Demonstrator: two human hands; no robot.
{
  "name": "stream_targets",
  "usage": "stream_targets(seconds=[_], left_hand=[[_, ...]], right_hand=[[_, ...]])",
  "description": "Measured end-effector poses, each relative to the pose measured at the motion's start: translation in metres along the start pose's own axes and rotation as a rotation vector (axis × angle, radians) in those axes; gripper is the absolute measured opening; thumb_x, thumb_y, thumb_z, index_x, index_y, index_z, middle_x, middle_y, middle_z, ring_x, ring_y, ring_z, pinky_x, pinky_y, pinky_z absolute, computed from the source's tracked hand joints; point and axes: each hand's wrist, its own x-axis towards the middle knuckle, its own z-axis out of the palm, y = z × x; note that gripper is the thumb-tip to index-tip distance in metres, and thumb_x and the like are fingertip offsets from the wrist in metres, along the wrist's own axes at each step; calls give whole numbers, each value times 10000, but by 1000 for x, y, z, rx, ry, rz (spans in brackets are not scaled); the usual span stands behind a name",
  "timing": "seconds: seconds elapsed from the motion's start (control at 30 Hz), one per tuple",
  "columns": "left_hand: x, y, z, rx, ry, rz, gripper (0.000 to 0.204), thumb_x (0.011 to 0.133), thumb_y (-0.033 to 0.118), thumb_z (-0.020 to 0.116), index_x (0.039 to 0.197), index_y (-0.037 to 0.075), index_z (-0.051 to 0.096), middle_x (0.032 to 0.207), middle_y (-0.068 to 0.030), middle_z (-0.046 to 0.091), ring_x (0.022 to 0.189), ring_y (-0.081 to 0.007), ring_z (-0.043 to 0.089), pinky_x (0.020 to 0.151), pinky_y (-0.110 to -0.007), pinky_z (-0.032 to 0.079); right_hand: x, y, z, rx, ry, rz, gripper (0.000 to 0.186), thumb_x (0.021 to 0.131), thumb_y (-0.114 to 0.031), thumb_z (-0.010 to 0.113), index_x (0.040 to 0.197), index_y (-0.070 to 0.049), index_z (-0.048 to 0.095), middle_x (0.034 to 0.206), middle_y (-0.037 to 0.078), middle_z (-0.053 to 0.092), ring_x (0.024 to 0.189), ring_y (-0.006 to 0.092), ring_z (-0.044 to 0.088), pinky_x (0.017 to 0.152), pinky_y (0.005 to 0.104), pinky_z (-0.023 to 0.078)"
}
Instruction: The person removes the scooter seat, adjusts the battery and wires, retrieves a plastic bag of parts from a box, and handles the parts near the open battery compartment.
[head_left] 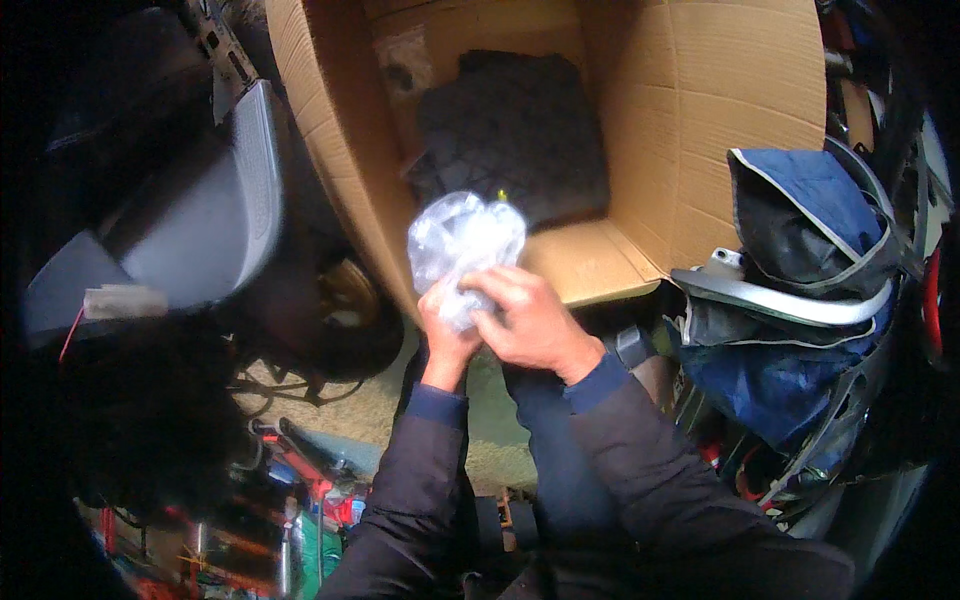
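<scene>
A crumpled clear plastic bag (463,228) is gripped in my two hands, low in front of an open cardboard box (680,120). My left hand (445,330) is wrapped round its lower part, partly hidden behind my right hand (523,320), whose curled fingers and thumb press on the bag from the right. A small yellow-green item (502,196) shows at the bag's top edge; I cannot tell what it is. Inside the box lies a folded dark, patterned sheet or mat (510,120).
At left are a grey plastic moulded part (200,230) and dark clutter. Blue-and-black fabric covers (800,200) with a silver curved bar (780,305) are piled at right. Tools and red items (310,480) lie at lower left on the floor (330,395).
</scene>
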Motion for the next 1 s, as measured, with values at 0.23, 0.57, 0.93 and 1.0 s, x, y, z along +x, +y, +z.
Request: stream_targets(seconds=[0.23,0.57,0.93,1.0], left_hand=[[-5,4,-3,145,12,131,207,711,143,699,875,16,701,854,-168,700,815,-355,681,747,-399,536],[-15,14,-8,127,-7,108,261,654,173,760,862,31,690,803,-162,677,759,-377,655,703,-422,525],[-10,27,-15,67,-1,6,297,641,193,778,866,28,678,775,-164,677,749,-368,661,696,-401,525],[-13,29,-15,92,-16,13,284,660,179,757,887,21,691,805,-162,689,769,-358,674,716,-391,532]], right_hand=[[10,85,-34,599,369,613,301,898,-147,619,1152,11,594,1034,106,645,918,248,645,817,363,549],[54,278,27,1166,802,1094,359,862,-179,632,1184,-40,559,1174,106,622,962,300,638,768,535,473],[49,226,10,1139,832,800,195,918,-149,632,1093,-93,569,1036,74,622,903,243,605,759,480,498],[61,197,-11,1044,771,487,185,923,-116,605,1091,-49,567,1011,51,623,865,211,619,644,401,521]])
